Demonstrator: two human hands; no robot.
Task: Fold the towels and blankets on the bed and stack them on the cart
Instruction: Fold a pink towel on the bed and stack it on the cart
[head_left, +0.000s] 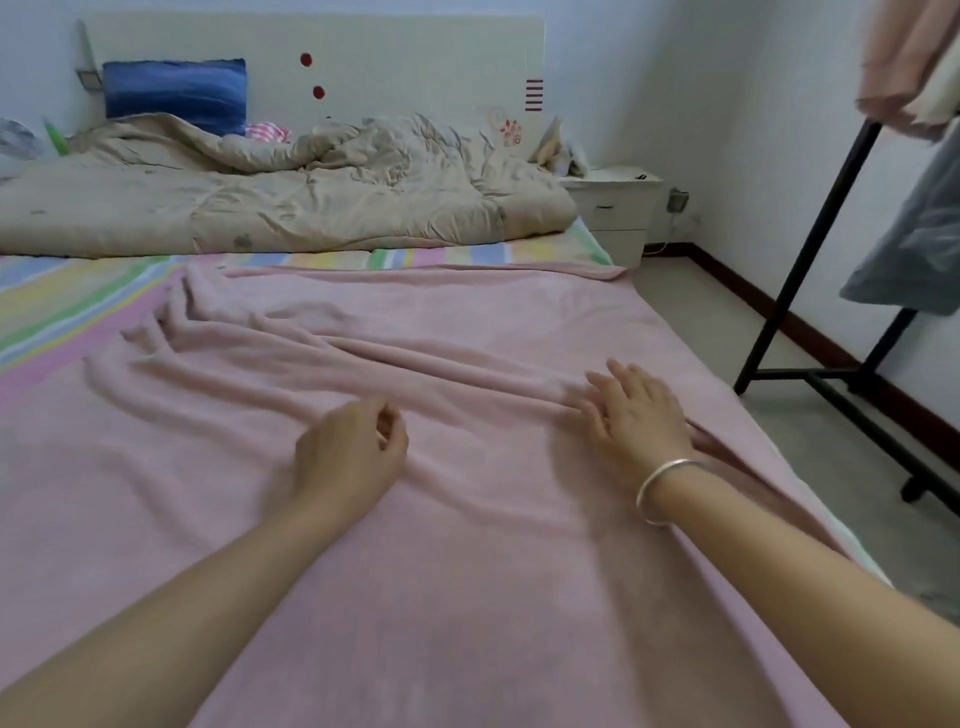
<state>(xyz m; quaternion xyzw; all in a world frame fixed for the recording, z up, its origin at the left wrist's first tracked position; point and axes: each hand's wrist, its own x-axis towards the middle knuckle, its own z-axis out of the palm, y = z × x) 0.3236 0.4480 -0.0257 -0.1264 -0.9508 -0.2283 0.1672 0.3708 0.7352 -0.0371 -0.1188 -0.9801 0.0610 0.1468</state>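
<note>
Pale pink fleece blanket (467, 322) lies spread on the bed, unfolded. Its creases run from far left to near right.

Right hand (639, 415) lies flat on a crease with straight fingers, nearer the right edge. Left hand (350, 447) is mid-blanket, loosely curled, apparently holding nothing.

Beige rumpled quilt (311, 208) lies beyond. Black metal wheeled rack (810, 249), probably the cart, stands to the right, off the bed.

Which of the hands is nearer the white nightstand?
Right. The right hand rests on the pink blanket near its right edge, in line with the nightstand; the left hand is mid-blanket, farther left.
</note>
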